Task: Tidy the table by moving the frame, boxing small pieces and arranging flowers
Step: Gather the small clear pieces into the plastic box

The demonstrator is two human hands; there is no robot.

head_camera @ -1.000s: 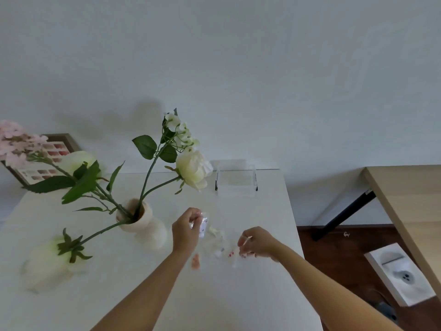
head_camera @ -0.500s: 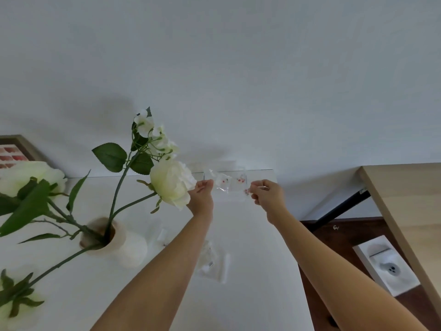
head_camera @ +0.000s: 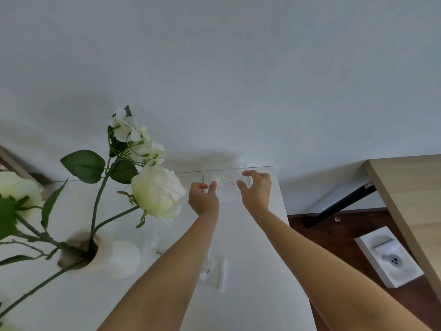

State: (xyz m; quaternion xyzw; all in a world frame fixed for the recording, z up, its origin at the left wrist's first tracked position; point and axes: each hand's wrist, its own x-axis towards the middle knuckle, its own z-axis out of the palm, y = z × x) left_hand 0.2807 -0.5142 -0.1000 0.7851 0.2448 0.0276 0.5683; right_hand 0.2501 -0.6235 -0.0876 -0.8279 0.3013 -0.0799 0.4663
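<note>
Both hands are hovering at the table's [head_camera: 238, 235] far edge, left hand [head_camera: 203, 199] and right hand [head_camera: 256, 191] loosely open, flanking the clear box [head_camera: 225, 181].

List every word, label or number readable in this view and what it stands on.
No text can be read.
Small packet on the white table: dark barcode-like label, too blurred.
White box on the floor: a pictured round item, no legible words.
Black table leg: pale sticker, too small.
</note>
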